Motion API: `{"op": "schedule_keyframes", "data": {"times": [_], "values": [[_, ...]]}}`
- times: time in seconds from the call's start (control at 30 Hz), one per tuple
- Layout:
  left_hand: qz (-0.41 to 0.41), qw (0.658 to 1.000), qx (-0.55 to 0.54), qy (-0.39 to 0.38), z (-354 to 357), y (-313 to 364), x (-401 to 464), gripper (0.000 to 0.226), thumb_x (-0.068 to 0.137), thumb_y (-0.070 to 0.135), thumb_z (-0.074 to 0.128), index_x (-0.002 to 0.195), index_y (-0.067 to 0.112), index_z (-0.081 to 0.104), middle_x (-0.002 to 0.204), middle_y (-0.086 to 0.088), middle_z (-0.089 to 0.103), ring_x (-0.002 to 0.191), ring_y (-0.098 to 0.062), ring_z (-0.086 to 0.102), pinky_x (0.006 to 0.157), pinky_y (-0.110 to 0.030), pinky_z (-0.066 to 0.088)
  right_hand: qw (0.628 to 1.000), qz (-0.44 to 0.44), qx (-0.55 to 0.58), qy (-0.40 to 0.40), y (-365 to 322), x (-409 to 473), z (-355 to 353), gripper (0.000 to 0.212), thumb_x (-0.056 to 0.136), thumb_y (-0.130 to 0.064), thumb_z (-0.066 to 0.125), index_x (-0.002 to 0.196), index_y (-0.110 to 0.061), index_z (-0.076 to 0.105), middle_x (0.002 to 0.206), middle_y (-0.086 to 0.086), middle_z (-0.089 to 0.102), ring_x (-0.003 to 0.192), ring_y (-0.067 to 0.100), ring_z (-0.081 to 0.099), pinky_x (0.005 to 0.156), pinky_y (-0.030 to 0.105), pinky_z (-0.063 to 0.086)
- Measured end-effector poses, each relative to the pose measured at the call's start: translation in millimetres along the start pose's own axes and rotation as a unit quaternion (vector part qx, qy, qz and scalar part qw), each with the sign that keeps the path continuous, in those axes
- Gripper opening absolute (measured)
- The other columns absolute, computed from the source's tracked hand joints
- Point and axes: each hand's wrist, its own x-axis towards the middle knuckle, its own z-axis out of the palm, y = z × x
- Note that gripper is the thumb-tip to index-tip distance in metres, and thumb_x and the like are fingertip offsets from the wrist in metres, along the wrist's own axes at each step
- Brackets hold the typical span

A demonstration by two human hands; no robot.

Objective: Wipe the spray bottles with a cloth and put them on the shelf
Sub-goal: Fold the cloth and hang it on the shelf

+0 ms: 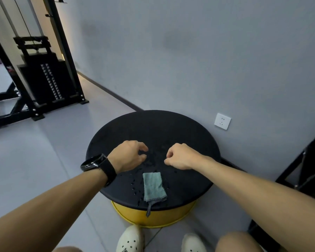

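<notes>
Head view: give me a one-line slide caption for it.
Both empty hands, left and right, hover over the round black table; the green cloth lies near its front edge, no spray bottles visible.

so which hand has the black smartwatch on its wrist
The left hand: a black smartwatch wraps its wrist, while the right hand has a bare wrist. Both hover over the round black tabletop.
</notes>
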Motion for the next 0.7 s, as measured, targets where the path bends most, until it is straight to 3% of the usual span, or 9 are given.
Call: {"op": "schedule_keyframes", "data": {"times": [0.13, 0.27, 0.4, 0.57, 0.7], "values": [[-0.008, 1.0, -0.006, -0.02, 23, -12, 8, 0.032, 0.098, 0.031, 0.055, 0.128, 0.025, 0.062, 0.13, 0.002, 0.063, 0.112, -0.016, 0.061, 0.095, -0.033, 0.05, 1.0, 0.011, 0.001, -0.024, 9, 12, 17, 0.025, 0.09, -0.022, 0.058, 0.103, -0.006, 0.071, 0.097, 0.012, 0.071, 0.067, 0.02, 0.058, 0.062, 0.03, 0.047], [-0.017, 0.999, -0.014, -0.041, 46, -25, 15, 0.032, 0.098, 0.031, 0.054, 0.129, 0.024, 0.062, 0.13, 0.002, 0.064, 0.114, -0.016, 0.06, 0.095, -0.03, 0.05, 0.999, 0.02, 0.001, -0.045, 17, 28, 36, 0.023, 0.09, -0.019, 0.058, 0.104, -0.007, 0.071, 0.091, 0.007, 0.069, 0.068, 0.02, 0.06, 0.066, 0.034, 0.052], [-0.023, 0.997, -0.018, -0.074, 70, -42, 24, 0.032, 0.099, 0.029, 0.054, 0.13, 0.022, 0.061, 0.132, 0.002, 0.063, 0.117, -0.017, 0.059, 0.096, -0.029, 0.048, 0.998, 0.023, -0.002, -0.063, 24, 49, 58, 0.026, 0.09, -0.019, 0.059, 0.108, -0.004, 0.07, 0.088, 0.007, 0.069, 0.067, 0.021, 0.057, 0.06, 0.032, 0.045], [-0.035, 0.994, -0.04, -0.091, 97, -60, 36, 0.03, 0.099, 0.026, 0.054, 0.127, 0.019, 0.063, 0.126, 0.0, 0.066, 0.113, -0.018, 0.06, 0.085, -0.021, 0.042, 0.998, 0.023, 0.006, -0.051, 34, 73, 83, 0.028, 0.09, -0.02, 0.062, 0.117, -0.016, 0.066, 0.118, 0.004, 0.065, 0.102, 0.021, 0.062, 0.086, 0.033, 0.053], [-0.046, 0.993, -0.046, -0.1, 119, -68, 47, 0.032, 0.099, 0.033, 0.055, 0.126, 0.019, 0.064, 0.122, -0.001, 0.068, 0.11, -0.019, 0.062, 0.085, -0.024, 0.043, 0.999, 0.012, 0.027, -0.028, 42, 89, 100, 0.041, 0.091, -0.02, 0.059, 0.132, -0.019, 0.056, 0.129, 0.002, 0.06, 0.115, 0.02, 0.057, 0.093, 0.031, 0.049]]}}
